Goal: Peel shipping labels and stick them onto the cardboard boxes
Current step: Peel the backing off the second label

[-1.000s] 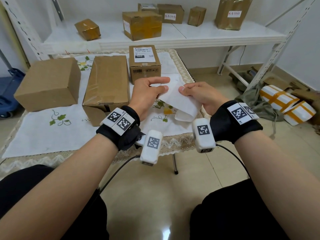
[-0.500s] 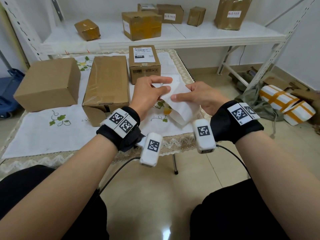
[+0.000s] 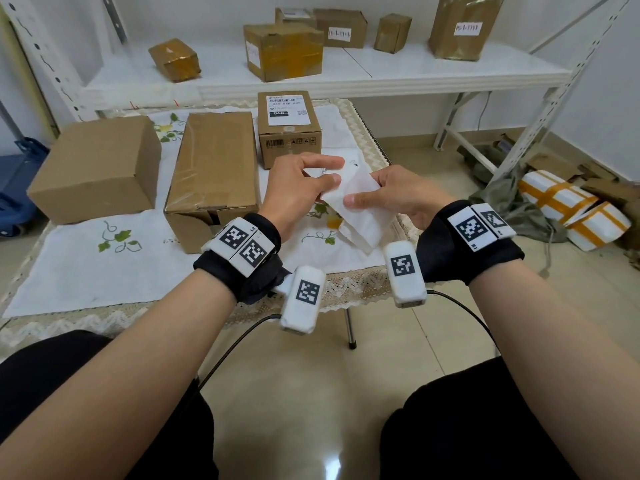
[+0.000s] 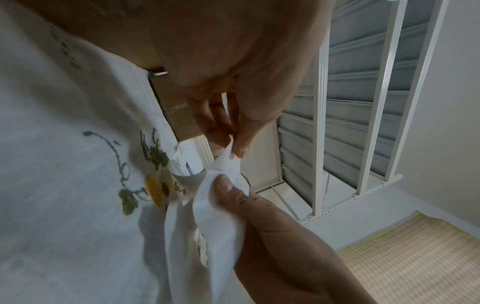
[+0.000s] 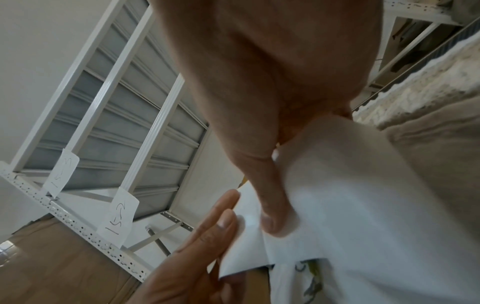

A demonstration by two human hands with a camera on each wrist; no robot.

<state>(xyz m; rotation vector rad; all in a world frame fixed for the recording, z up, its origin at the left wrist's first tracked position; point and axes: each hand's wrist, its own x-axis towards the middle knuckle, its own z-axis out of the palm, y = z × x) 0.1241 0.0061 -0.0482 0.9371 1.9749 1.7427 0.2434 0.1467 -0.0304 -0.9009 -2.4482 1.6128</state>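
Observation:
A white label sheet (image 3: 360, 216) hangs over the table's right part, blank side towards me. My left hand (image 3: 334, 171) pinches its upper left corner (image 4: 230, 153) between thumb and fingers. My right hand (image 3: 363, 188) holds the sheet from the right, thumb (image 5: 270, 207) pressed flat on it and fingers behind. A printed strip (image 4: 185, 162) shows past the sheet's edge. Three cardboard boxes stand on the table: a plain one (image 3: 97, 168) at left, a taped long one (image 3: 214, 168) in the middle, and a small one (image 3: 289, 133) bearing a label behind my hands.
The low table (image 3: 104, 271) wears a white embroidered cloth with a lace edge. Behind it a white shelf (image 3: 415, 74) carries several parcels. Wrapped white bundles (image 3: 571, 209) and scraps lie on the floor at right. A blue cart (image 3: 14, 188) stands at far left.
My right thumb has stretched leftward across the sheet towards the left fingers. The sheet has tilted and shifted slightly. The left hand keeps its pinch on the corner.

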